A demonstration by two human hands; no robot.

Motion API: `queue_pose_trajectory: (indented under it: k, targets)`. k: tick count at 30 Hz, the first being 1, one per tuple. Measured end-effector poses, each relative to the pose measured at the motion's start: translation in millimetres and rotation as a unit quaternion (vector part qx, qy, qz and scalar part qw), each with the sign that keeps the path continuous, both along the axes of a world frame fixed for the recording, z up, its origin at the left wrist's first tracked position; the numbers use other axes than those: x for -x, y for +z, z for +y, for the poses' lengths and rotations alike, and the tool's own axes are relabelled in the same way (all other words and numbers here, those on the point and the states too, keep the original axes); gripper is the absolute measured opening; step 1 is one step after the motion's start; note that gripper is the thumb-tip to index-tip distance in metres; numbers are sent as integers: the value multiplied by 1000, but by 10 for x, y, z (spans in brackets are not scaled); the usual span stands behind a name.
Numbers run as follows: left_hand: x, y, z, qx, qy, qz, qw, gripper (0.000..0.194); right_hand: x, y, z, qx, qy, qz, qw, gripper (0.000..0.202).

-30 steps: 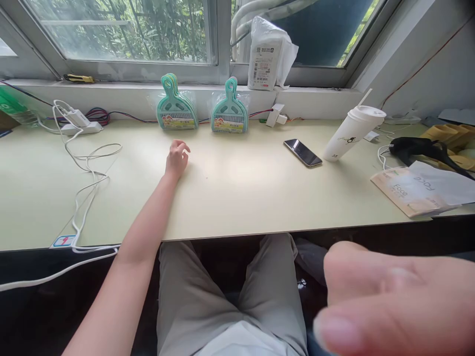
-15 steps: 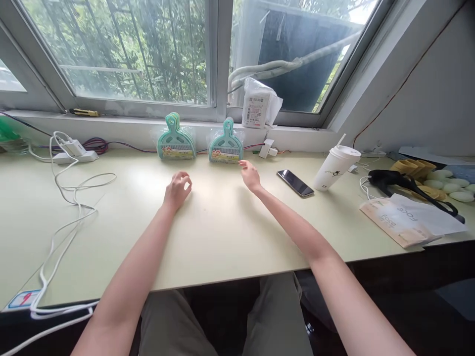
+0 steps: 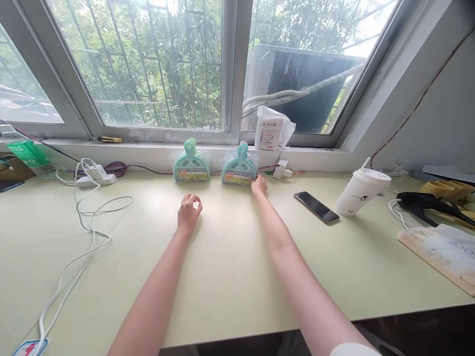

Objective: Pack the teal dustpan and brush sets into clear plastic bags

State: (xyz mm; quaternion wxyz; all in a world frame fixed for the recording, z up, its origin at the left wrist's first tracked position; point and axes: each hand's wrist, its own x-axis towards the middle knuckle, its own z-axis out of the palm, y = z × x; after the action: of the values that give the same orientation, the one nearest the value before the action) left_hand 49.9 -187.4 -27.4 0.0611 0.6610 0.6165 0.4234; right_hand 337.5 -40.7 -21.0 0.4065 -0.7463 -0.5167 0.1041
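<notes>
The right hand (image 3: 259, 185) reaches to the lower right corner of the right-hand teal plastic dustpan set in clear wrap (image 3: 239, 171), which leans upright against the wall below the window sill at the back of the pale green counter (image 3: 230, 277). Its fingers touch the pack, but whether the grip has closed on it cannot be told. The left hand (image 3: 189, 213) rests on the counter, fingers loosely curled, holding nothing, in front of a second teal wrapped dustpan set (image 3: 191, 168). A black smartphone (image 3: 316, 206) and a white lidded paper cup (image 3: 358, 193) lie to the right.
</notes>
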Motion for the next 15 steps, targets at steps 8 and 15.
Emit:
queue_pose_trajectory:
  k: [8,15]
  targets:
    - [-16,-13,31,8,-21,-54,998,15,-40,-53,-391,-7,44,65,997,20]
    - [-129,132,-11,200,-243,-316,895,62,45,-142,-1188,46,209,246,946,17]
